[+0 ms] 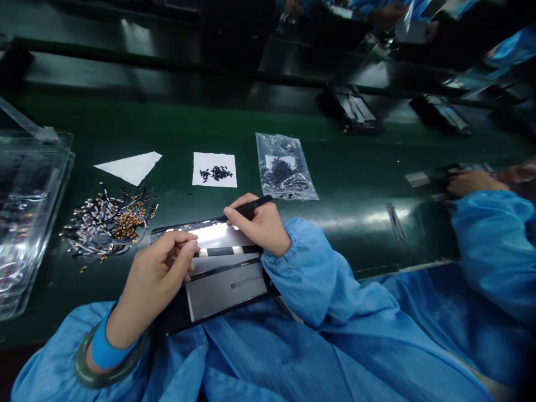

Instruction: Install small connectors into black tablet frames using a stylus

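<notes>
My right hand (pixel 263 223) grips slim black tweezers (pixel 250 208), tip pointing left at the far edge of a silvery device panel (pixel 218 234). My left hand (pixel 161 271) is closed at the panel's left end, thumb and forefinger together; whatever they pinch is too small to make out. A second panel (pixel 226 287), grey with a printed label and a black border, lies nearer my body, partly under the first. Beyond my hands, small black pieces (pixel 218 173) are scattered on a white paper square (pixel 200 160).
A heap of small flex cables (pixel 104 223) with gold ends lies left, below a folded white paper (pixel 132 166). Clear plastic trays (pixel 29 223) stand far left. A clear bag (pixel 287 167) holds black parts. A co-worker's sleeve (pixel 489 229) is at right, near metal strips (pixel 395 221).
</notes>
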`<state>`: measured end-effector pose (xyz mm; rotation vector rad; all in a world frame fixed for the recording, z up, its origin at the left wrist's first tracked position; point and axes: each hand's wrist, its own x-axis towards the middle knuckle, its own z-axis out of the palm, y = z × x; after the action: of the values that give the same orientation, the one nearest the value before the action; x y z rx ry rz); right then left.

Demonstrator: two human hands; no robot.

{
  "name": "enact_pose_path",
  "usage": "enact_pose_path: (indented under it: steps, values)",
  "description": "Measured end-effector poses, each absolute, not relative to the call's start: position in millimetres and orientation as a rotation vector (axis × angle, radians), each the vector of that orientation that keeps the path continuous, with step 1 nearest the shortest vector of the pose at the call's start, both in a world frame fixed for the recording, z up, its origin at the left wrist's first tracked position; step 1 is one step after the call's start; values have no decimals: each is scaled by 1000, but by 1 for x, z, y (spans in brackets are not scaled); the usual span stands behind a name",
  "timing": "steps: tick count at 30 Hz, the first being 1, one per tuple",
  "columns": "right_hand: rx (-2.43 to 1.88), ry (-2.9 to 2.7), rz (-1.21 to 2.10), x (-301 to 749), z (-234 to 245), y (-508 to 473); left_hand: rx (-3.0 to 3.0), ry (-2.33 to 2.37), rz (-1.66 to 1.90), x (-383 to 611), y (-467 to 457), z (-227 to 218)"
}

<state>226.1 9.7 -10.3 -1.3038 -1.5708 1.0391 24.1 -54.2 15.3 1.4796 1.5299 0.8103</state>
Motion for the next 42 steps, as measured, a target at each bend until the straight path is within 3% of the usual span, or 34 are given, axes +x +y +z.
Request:
enact_pose_path:
  steps: [6,11,17,27,36,42]
  values:
    - [-1284,-1199,1160,232,-12,13,1635,1831,943,1,-67,17]
    - [-1280,-1112,1199,236,-13,15,1551,2349,997,-44,-71,17]
    - [-1313,-1182,1182,238,-8,7,1442,2832,611,-98,-70,31]
    - [-1340,-1447,926,244,-6,-5,1484,2888,497,-148,-58,35]
    - [-1317,-1460,1052,243,-4,-6,1425,2723,433,-153,-7,32]
    - [-1239,-1497,995,242,-5,-11,1340,2763,581,-148,-10,42]
